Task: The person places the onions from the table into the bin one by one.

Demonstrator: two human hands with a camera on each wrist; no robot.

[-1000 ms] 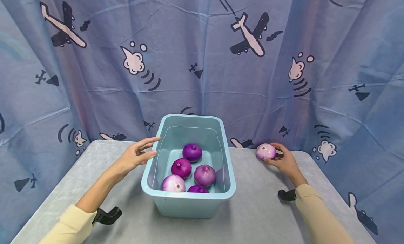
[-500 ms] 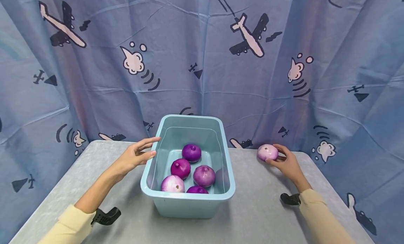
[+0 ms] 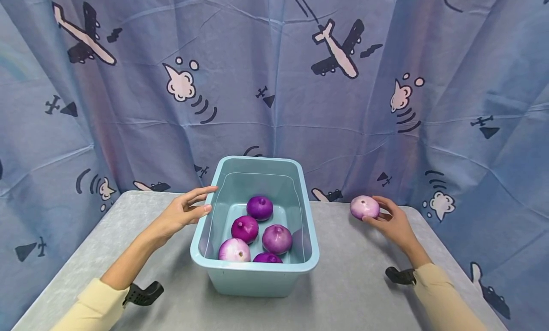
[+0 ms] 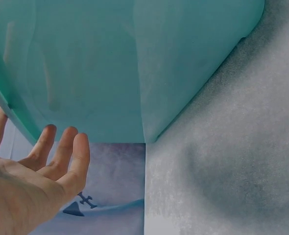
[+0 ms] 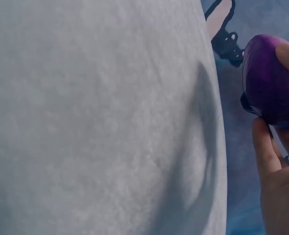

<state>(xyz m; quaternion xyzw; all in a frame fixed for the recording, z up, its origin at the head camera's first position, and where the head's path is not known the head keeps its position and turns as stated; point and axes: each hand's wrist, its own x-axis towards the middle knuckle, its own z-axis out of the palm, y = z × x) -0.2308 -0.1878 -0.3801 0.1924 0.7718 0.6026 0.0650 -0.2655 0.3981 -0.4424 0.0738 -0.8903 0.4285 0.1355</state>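
Observation:
My right hand (image 3: 393, 222) holds a pale purple onion (image 3: 364, 207) between thumb and fingers, near the table's back right edge in the head view. In the right wrist view the held onion (image 5: 272, 81) looks darker, with the thumb on one side and fingertips on the other. My left hand (image 3: 180, 215) is at the left side of a light blue plastic bin (image 3: 257, 281), its fingers spread and the fingertips right at the rim. The left wrist view shows those fingers (image 4: 78, 156) loosely bent beside the bin's outer wall (image 4: 85, 73).
Several onions lie in the bin, including a pale one (image 3: 234, 250) at the front left and a dark purple one (image 3: 259, 208) farthest back. The bin stands mid-table on a grey surface (image 3: 347, 283). A blue curtain (image 3: 240, 83) printed with planes hangs behind the table.
My right hand and the onion in it have shifted slightly to the right. My left hand has stayed at the bin's rim.

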